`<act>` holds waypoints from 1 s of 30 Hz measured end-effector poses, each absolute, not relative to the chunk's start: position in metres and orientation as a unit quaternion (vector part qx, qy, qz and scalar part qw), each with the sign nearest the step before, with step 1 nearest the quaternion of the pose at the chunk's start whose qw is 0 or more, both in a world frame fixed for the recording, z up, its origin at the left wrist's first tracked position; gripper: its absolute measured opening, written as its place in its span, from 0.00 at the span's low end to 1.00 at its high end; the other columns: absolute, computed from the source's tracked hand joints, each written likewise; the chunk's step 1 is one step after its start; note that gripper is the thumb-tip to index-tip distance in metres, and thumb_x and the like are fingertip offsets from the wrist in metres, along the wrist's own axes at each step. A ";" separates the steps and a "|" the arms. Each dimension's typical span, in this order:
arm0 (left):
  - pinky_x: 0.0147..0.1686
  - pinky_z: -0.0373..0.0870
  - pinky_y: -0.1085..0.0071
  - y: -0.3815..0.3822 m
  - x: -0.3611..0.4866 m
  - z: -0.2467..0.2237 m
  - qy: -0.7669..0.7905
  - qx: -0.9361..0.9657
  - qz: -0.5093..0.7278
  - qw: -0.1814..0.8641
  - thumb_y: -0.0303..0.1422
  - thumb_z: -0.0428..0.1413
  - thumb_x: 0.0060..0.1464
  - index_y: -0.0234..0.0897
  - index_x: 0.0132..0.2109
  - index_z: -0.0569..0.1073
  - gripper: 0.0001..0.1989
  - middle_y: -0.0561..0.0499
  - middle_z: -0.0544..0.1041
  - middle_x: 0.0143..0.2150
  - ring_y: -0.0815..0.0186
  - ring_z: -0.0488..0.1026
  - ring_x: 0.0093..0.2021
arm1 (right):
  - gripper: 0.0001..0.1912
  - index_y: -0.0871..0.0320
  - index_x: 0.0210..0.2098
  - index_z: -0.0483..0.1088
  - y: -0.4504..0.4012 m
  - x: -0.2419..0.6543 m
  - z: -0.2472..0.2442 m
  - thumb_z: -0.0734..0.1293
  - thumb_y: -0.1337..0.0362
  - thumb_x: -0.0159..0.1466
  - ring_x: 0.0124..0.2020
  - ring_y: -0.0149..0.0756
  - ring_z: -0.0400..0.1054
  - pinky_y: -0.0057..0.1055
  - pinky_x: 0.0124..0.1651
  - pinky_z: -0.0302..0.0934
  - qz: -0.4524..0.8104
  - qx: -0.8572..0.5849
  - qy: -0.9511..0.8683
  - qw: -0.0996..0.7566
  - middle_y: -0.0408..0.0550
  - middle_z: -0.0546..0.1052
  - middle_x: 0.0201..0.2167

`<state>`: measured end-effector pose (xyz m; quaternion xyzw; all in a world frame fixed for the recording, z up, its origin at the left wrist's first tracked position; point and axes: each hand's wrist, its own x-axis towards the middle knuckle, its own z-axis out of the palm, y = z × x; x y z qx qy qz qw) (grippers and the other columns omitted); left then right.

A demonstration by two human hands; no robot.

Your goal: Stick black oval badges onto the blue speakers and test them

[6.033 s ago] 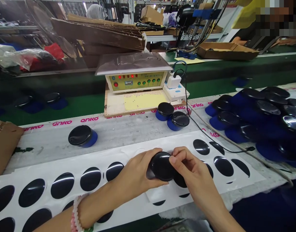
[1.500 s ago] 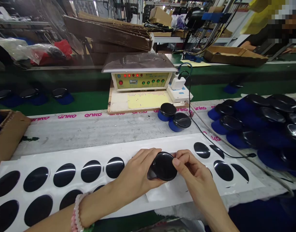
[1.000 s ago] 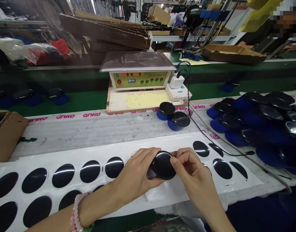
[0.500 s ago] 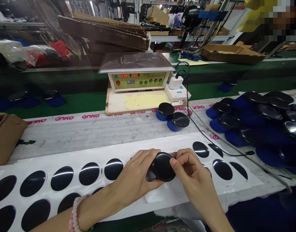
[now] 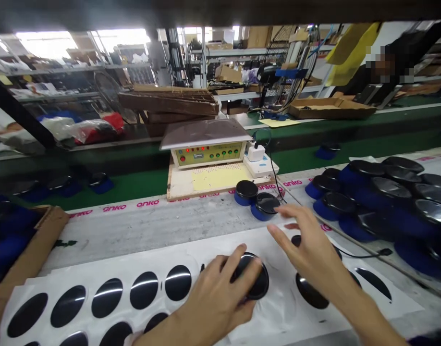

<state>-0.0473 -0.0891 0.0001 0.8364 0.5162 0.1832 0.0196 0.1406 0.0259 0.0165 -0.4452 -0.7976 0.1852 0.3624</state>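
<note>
My left hand (image 5: 220,293) grips a round black-topped cup (image 5: 259,276), its fingers spread over the glossy top, above the white sheet. My right hand (image 5: 310,245) is raised to the right of it, thumb and fingers apart, holding nothing. Its fingertips are close to a blue cup with a black lid (image 5: 265,204); whether they touch cannot be told. Another such cup (image 5: 246,191) stands just behind. Under my hands, the white sheet (image 5: 191,250) carries rows of glossy black discs (image 5: 143,290).
A control box (image 5: 209,153) with lit buttons stands on a board behind. Many blue cups (image 5: 372,187) crowd the right side. A cardboard box (image 5: 49,240) sits at the left. A cable (image 5: 350,235) crosses the right side. A green conveyor (image 5: 134,187) runs behind.
My right hand has let go of the black-topped cup and moved up and right, fingers opened. My left hand's fingers now lie across its top. The camera view has tilted upward.
</note>
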 end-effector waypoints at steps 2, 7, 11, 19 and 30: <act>0.40 0.76 0.56 -0.089 -0.044 0.001 0.510 0.843 0.171 0.009 0.28 0.60 0.47 0.44 0.63 0.57 0.36 0.36 0.61 0.62 0.52 0.74 0.43 | 0.17 0.56 0.50 0.61 0.057 0.140 0.020 0.60 0.56 0.65 0.57 0.51 0.59 0.49 0.54 0.59 0.085 -0.418 -0.848 0.316 0.58 0.63 0.56; 0.41 0.77 0.57 -0.093 -0.046 0.005 0.523 0.833 0.178 0.038 0.27 0.61 0.46 0.47 0.65 0.51 0.42 0.35 0.62 0.59 0.47 0.73 0.49 | 0.12 0.55 0.46 0.64 0.097 0.134 0.017 0.57 0.59 0.66 0.44 0.46 0.70 0.43 0.45 0.66 0.068 -0.336 -0.906 0.250 0.54 0.73 0.44; 0.48 0.74 0.62 -0.077 -0.091 0.026 0.625 0.743 0.223 0.084 0.30 0.56 0.54 0.45 0.68 0.45 0.40 0.39 0.58 0.61 0.54 0.71 0.53 | 0.16 0.51 0.49 0.70 0.102 0.140 0.013 0.57 0.57 0.66 0.41 0.44 0.72 0.41 0.40 0.68 0.032 -0.286 -0.932 0.220 0.56 0.68 0.50; 0.48 0.71 0.54 0.021 -0.245 0.055 0.807 0.514 0.290 -0.027 0.37 0.53 0.60 0.35 0.57 0.64 0.20 0.44 0.68 0.56 0.57 0.71 0.50 | 0.15 0.54 0.44 0.73 0.103 0.137 0.003 0.58 0.64 0.63 0.45 0.48 0.70 0.43 0.43 0.69 -0.048 -0.267 -0.933 0.236 0.56 0.72 0.49; 0.51 0.68 0.51 0.031 -0.246 0.067 0.752 0.549 0.357 -0.073 0.37 0.54 0.60 0.35 0.56 0.66 0.19 0.44 0.67 0.57 0.55 0.68 0.54 | 0.14 0.56 0.44 0.73 0.096 0.136 -0.002 0.59 0.65 0.63 0.46 0.50 0.70 0.48 0.43 0.69 -0.062 -0.318 -0.902 0.286 0.58 0.74 0.48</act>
